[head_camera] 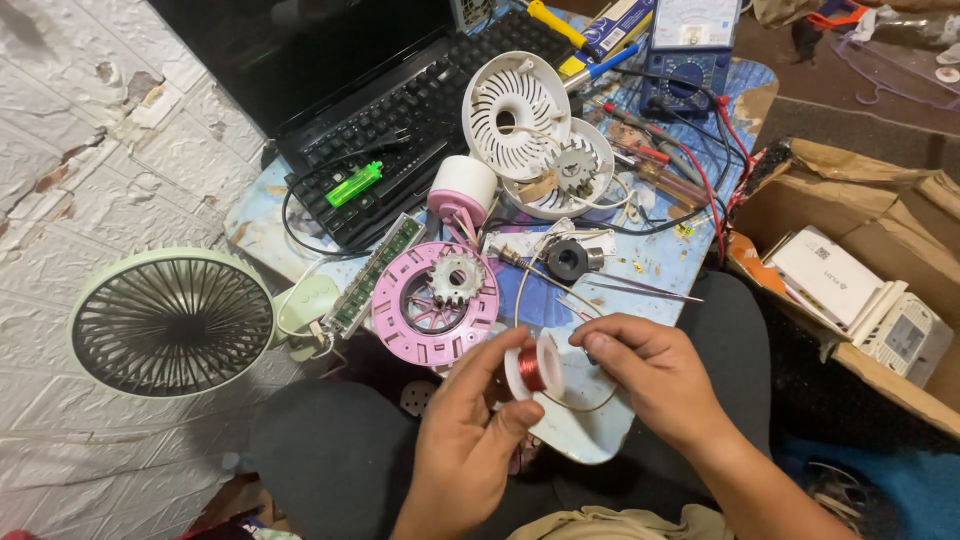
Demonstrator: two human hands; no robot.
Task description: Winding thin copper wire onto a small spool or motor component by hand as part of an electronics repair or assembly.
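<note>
While the person sits cross-legged at the low work board (600, 420), the left hand (470, 440) pinches a small white spool of copper wire (533, 368) by its flanges, thumb under, fingers curled over the top. The right hand (645, 365) sits just to the right of that spool, fingertips closed narrow on the fine wire strand (585, 405) that loops down off it. That's a tight, precise pinch on both sides.

Take the spool as the marker. Just up and to the left of it lies the pink fan housing (400, 320), round and flat, with a toothed metal stator core (457, 277) sitting in its middle. Above that stands a pink-and-white fan base (462, 190). Further up from the spool, two white fan shells (515, 100) overlap, a second stator core (575, 166) resting in the lower one. A small black ring part (567, 260) lies straight above the spool, near thin metal tweezers (640, 290).

Far left of the spool, a pale green desk fan (172, 322) lies off the board. Up and left, a black laptop (400, 130) carries a green lighter (354, 184) on its keys. Up and right, a blue multimeter (690, 60) with red and black leads. Off right, a cardboard box (870, 200).
</note>
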